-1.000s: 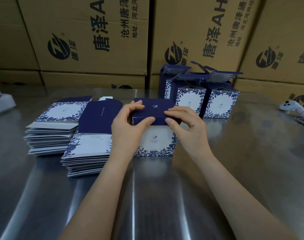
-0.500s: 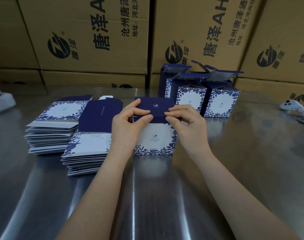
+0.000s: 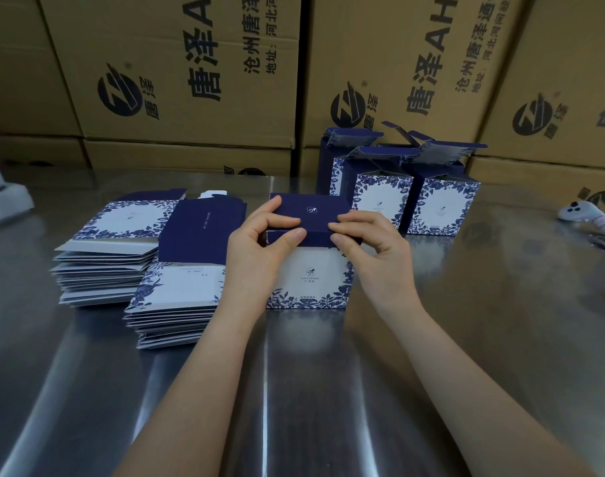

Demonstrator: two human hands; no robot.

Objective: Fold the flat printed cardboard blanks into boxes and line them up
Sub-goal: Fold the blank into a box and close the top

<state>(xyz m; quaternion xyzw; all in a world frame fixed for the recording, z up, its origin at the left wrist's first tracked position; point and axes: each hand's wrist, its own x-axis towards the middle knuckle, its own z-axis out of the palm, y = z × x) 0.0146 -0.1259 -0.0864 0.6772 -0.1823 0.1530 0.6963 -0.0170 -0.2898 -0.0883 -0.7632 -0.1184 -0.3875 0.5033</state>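
Observation:
A blue-and-white floral box (image 3: 309, 280) stands on the steel table in front of me, its dark blue lid flap (image 3: 311, 215) bent over the top. My left hand (image 3: 259, 249) pinches the flap's front-left edge with thumb and fingers. My right hand (image 3: 370, 249) pinches its front-right edge. Two stacks of flat printed blanks lie to the left: a near stack (image 3: 177, 297) and a far stack (image 3: 111, 256). Behind the box, three folded boxes (image 3: 438, 208) stand in a group with their top flaps open.
Large brown shipping cartons (image 3: 191, 80) wall off the back of the steel table (image 3: 328, 390). A white handheld controller (image 3: 590, 216) lies at the right edge. A white object (image 3: 5, 201) sits at the far left.
The lid flap has come up slightly from the box top and tilted, and both hands shifted their fingers along its front edge. The box itself stayed in place.

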